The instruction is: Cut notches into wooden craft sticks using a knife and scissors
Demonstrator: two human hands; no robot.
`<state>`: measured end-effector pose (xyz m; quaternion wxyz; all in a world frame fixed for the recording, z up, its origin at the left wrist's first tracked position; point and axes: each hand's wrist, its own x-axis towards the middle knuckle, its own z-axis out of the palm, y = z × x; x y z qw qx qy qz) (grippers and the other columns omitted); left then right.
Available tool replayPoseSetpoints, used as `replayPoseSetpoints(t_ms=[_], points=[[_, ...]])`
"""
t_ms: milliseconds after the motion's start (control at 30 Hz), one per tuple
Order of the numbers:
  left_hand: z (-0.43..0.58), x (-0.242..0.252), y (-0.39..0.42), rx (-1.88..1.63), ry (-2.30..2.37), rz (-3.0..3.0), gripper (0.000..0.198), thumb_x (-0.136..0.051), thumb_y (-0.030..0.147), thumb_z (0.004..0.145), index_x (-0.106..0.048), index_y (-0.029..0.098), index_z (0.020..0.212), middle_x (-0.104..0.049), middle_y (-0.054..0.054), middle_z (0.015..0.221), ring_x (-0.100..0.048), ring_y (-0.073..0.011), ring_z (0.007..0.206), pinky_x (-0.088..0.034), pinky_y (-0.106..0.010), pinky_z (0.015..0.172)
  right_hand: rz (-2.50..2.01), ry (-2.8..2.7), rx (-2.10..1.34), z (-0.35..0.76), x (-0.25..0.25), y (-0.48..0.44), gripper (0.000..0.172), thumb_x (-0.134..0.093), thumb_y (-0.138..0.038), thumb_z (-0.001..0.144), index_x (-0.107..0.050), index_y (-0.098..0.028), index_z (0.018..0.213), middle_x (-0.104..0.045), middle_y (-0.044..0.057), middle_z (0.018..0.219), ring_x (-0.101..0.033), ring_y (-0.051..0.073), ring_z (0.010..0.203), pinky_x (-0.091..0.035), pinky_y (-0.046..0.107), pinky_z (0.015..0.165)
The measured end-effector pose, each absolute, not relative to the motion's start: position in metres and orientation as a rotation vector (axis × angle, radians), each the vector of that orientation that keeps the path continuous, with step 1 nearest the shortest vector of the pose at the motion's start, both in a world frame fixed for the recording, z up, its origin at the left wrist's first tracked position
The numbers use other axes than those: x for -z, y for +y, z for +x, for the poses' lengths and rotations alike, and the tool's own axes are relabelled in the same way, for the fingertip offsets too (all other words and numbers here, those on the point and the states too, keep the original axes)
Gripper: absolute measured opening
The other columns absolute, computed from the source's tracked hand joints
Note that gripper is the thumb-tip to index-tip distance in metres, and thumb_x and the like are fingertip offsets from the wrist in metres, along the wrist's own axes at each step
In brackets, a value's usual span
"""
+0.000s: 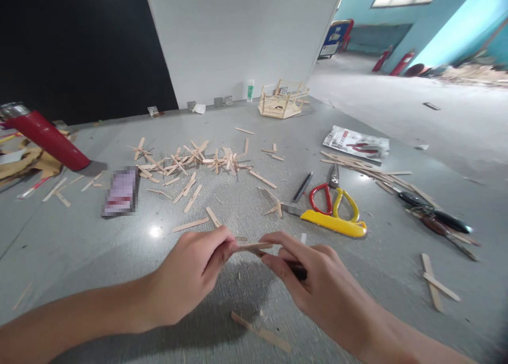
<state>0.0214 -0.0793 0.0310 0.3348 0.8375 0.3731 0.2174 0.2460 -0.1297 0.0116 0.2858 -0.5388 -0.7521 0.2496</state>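
Observation:
My left hand [190,274] pinches one end of a thin wooden craft stick [254,246] just above the grey table [119,258]. My right hand [313,282] closes on the stick's other end, and a dark object shows under its fingers; I cannot make out what it is. Both hands hover near the table's front edge. A stick piece [262,332] lies on the table below them. Many cut sticks and glued crosses [186,165] are scattered further back.
A yellow utility knife [333,224], red-and-yellow snips [335,197], a dark pen [302,187], dark-handled tools [436,218] and a stick pile [365,168] lie right. A stick basket [283,100] and glue bottle [250,90] stand by the wall. A red cylinder [45,136] and a phone [120,192] lie left.

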Motion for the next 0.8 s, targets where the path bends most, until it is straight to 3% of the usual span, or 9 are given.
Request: replayPoseSetpoints(t_ms=[133,333,500,600,800], points=[[0.023,-0.039,-0.077,-0.529,0.938,2.190,0.030,-0.040,0.023,0.106,-0.049,0.019,0.077,-0.040,0.008,0.059,-0.032,-0.0091,0.051,-0.027,-0.022,0.054,-1.409,-2.064,-0.699,0.249,-0.014,-0.126,0.025,-0.050,-0.031,0.105,-0.063,-0.024,0.085,-0.049,-0.007,0.051,-0.041,0.012,0.045,-0.032,0.026,0.049],[0.023,-0.043,-0.076,-0.492,0.915,2.144,0.029,-0.043,0.023,0.104,-0.051,0.018,0.076,-0.041,0.007,0.061,-0.033,-0.0088,0.054,-0.028,-0.022,0.055,-1.383,-2.081,-0.762,0.246,-0.013,-0.128,0.026,-0.052,-0.027,0.103,-0.061,-0.023,0.079,-0.050,-0.007,0.053,-0.043,0.012,0.048,-0.032,0.026,0.050],[0.022,-0.045,-0.075,-0.508,0.950,2.098,0.033,-0.044,0.029,0.106,-0.055,0.018,0.077,-0.039,0.008,0.059,-0.031,-0.0085,0.053,-0.027,-0.022,0.053,-1.403,-2.022,-0.800,0.246,-0.015,-0.129,0.021,-0.050,-0.028,0.104,-0.065,-0.023,0.090,-0.049,-0.008,0.054,-0.039,0.012,0.046,-0.030,0.026,0.048],[0.021,-0.047,-0.075,-0.548,1.013,1.990,0.037,-0.042,0.039,0.108,-0.057,0.017,0.082,-0.039,0.008,0.058,-0.032,-0.0088,0.051,-0.025,-0.022,0.050,-1.367,-1.922,-0.790,0.250,-0.020,-0.124,0.024,-0.048,-0.030,0.103,-0.064,-0.022,0.087,-0.043,-0.008,0.050,-0.033,0.011,0.044,-0.027,0.027,0.045],[0.023,-0.048,-0.079,-0.576,1.009,1.873,0.040,-0.041,0.045,0.108,-0.054,0.018,0.083,-0.038,0.008,0.057,-0.033,-0.0085,0.050,-0.026,-0.022,0.049,-1.305,-1.629,-1.049,0.246,-0.019,-0.122,0.025,-0.069,-0.043,0.090,-0.070,-0.019,0.091,-0.053,-0.003,0.061,-0.047,0.013,0.053,-0.038,0.024,0.046]])
